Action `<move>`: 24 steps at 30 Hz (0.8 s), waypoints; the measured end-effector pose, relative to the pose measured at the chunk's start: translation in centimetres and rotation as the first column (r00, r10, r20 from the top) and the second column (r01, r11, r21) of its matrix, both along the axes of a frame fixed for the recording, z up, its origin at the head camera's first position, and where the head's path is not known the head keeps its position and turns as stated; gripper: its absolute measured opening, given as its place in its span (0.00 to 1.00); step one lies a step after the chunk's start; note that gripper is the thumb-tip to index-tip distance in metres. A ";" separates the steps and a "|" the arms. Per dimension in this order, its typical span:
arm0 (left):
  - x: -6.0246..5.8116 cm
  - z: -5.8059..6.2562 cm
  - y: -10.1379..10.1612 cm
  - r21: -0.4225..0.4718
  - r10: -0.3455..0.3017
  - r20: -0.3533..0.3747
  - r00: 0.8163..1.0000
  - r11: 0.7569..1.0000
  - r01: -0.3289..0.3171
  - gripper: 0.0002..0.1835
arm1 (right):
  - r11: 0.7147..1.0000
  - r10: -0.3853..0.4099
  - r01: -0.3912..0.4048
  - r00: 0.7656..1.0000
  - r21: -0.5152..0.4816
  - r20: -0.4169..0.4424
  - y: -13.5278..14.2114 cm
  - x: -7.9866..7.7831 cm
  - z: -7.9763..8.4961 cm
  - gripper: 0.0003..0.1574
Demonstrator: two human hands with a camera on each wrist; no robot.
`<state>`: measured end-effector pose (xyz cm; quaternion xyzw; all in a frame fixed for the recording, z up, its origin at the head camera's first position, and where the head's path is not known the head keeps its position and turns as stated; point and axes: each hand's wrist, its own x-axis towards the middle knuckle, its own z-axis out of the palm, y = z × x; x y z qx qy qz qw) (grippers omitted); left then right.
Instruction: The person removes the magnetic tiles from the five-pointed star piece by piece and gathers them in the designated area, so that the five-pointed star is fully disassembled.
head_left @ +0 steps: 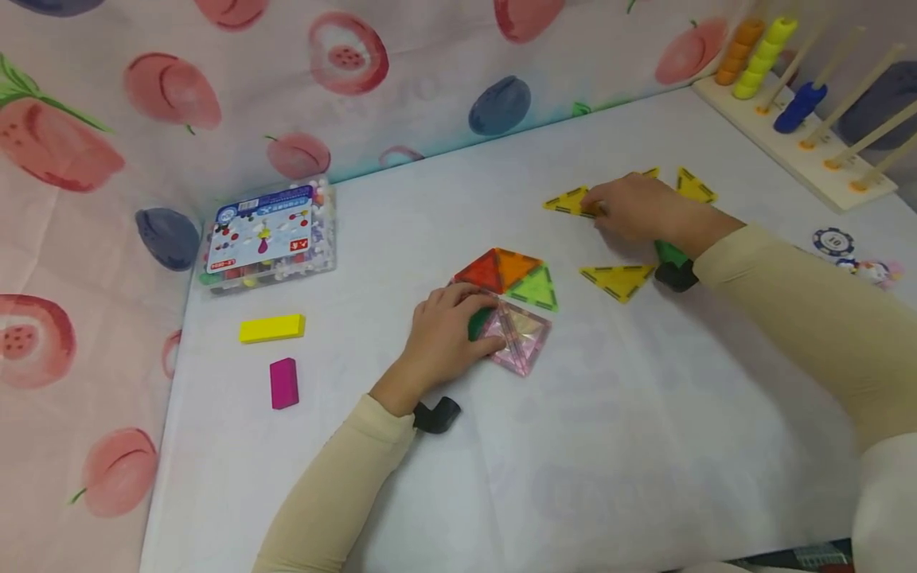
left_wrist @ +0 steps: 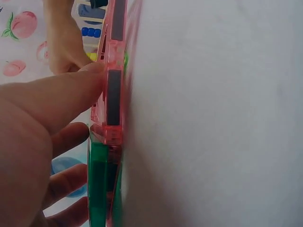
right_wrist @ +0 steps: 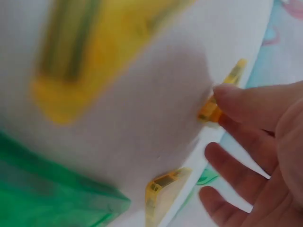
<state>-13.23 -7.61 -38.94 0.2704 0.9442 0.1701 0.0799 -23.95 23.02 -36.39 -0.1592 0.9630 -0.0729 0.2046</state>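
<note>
In the head view my left hand [head_left: 447, 330] rests on a cluster of translucent magnetic tiles. Its thumb touches the pink tiles [head_left: 524, 342], and a green tile [head_left: 478, 321] shows partly under the fingers. Red [head_left: 481, 272], orange [head_left: 514, 269] and light green [head_left: 536, 287] triangles adjoin them. My right hand [head_left: 637, 208], farther back, pinches a yellow triangular magnetic tile [right_wrist: 232, 78] between thumb and index finger; its other fingers are spread. Around that hand lie another yellow triangle [head_left: 618, 280], one more at the back [head_left: 695, 186], and a green tile [head_left: 669, 254] partly hidden by the wrist.
A clear bead box [head_left: 268, 231], a yellow block [head_left: 272, 329] and a magenta block [head_left: 284, 383] are at left. A peg rack [head_left: 795, 131] with coloured beads stands at the back right, near a poker chip [head_left: 833, 241]. Fruit-print cloth [head_left: 423, 64] hangs behind the table.
</note>
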 end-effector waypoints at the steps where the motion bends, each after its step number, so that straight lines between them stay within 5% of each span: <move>1: 0.0 0.0 0.0 -0.001 0.001 -0.001 1.000 1.000 -0.001 0.29 | 1.000 -0.008 0.008 1.000 -0.001 0.000 0.0 -0.4 0.0 0.24; 11: 0.1 0.0 -0.2 -0.020 0.010 -0.013 1.000 1.000 -0.010 0.30 | 0.994 -0.063 0.063 0.998 -0.088 -0.001 0.6 -3.6 -0.2 0.32; 16: 0.2 0.0 -0.1 -0.028 0.002 -0.004 1.000 1.000 -0.002 0.30 | 0.980 -0.126 0.136 0.989 -0.143 0.078 0.8 -4.8 -0.6 0.39; 24: 0.1 0.3 -0.2 -0.032 0.004 -0.013 1.000 0.999 -0.004 0.30 | 0.975 -0.155 0.174 0.978 -0.139 0.136 1.2 -4.7 0.8 0.45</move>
